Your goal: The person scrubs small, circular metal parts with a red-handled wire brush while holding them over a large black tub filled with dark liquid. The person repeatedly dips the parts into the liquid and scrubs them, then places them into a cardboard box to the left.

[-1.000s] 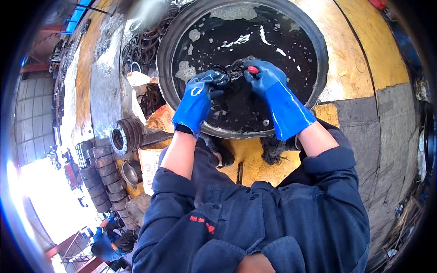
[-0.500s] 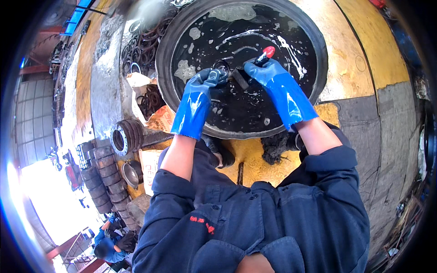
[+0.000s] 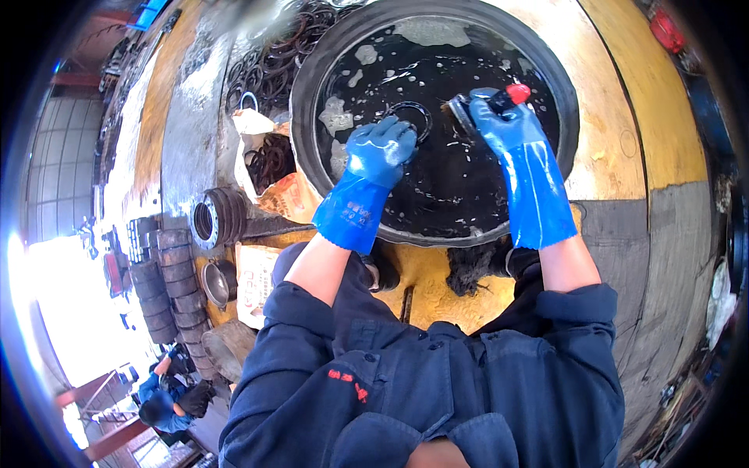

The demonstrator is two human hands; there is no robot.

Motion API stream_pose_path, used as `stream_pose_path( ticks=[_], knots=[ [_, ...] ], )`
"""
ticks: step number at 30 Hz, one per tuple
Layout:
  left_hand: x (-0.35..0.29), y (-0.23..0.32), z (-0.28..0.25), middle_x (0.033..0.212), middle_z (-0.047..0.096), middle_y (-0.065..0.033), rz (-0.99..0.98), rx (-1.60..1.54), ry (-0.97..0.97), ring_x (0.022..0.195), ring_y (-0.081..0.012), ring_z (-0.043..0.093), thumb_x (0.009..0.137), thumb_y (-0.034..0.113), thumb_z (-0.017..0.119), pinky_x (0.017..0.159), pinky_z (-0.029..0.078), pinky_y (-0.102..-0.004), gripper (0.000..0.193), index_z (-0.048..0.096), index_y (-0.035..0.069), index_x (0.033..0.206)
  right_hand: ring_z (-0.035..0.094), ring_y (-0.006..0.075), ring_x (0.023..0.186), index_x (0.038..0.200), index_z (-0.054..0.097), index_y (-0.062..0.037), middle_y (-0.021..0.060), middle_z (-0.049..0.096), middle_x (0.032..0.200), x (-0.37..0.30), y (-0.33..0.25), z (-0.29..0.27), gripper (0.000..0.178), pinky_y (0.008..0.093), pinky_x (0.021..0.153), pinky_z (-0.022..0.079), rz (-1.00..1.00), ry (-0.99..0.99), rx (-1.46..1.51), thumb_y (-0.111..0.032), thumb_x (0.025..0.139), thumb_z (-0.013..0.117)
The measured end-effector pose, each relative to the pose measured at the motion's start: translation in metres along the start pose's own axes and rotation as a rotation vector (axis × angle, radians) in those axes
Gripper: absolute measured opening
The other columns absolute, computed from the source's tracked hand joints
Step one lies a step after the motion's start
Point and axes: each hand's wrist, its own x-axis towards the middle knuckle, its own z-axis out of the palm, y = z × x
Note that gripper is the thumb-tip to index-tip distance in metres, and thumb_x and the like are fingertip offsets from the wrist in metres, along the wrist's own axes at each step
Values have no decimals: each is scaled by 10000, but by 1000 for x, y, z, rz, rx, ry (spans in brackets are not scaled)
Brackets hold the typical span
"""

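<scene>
Both my hands wear long blue rubber gloves above a wide round basin (image 3: 306,136) of black liquid with patches of foam. My left hand (image 3: 381,150) is closed on a thin dark ring (image 3: 428,123), which shows beyond the fingers, flat and close to the liquid. My right hand (image 3: 505,129) is wrapped round a brush with a red-ended handle (image 3: 518,93). Its bristle head points left toward the ring, with a gap between them. Part of the handle is hidden by the glove.
Left of the basin lies a heap of dark rings (image 3: 281,58), with an open bag (image 3: 295,199) of more rings below it. Thick flanged rings (image 3: 207,220), a metal bowl (image 3: 219,282) and stacked cylinders (image 3: 178,277) stand farther left. Another person (image 3: 165,405) is at lower left. Dark shaggy material (image 3: 468,271) lies before the basin.
My hands have moved apart. The brush has swung from beside the ring out to the right, its bristle head now tilted up. More of the ring shows past my left hand.
</scene>
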Motion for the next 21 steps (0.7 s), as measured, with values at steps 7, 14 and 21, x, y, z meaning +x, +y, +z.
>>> stream_pose_path(
  ticks=[7, 14, 21],
  knots=[
    [-6, 0, 1, 1146, 765, -94, -33, -54, 63, 1056, -321, 744, 759, 201, 824, 855, 608, -437, 313, 758, 127, 1055, 731, 181, 976, 1074, 751, -66, 112, 786, 1030, 10, 5, 6, 333, 355, 867, 546, -15, 0, -39, -366, 969, 653],
    [-29, -39, -9, 1005, 777, -144, -500, -316, 291, 868, -208, 754, 870, 51, 765, 782, 591, -331, 313, 759, 46, 1183, 732, 184, 971, 1073, 750, -64, 115, 785, 1025, 22, 3, 12, 340, 358, 866, 547, -49, 7, -70, -373, 967, 652],
    [-72, -132, -124, 1242, 734, -206, -988, 83, 89, 1167, -349, 705, 932, 358, 718, 1022, 534, -415, 472, 714, 20, 1263, 732, 187, 966, 1072, 749, -63, 118, 784, 1019, 27, -6, 8, 348, 360, 864, 547, -73, 22, -73, -380, 966, 652]
  ],
)
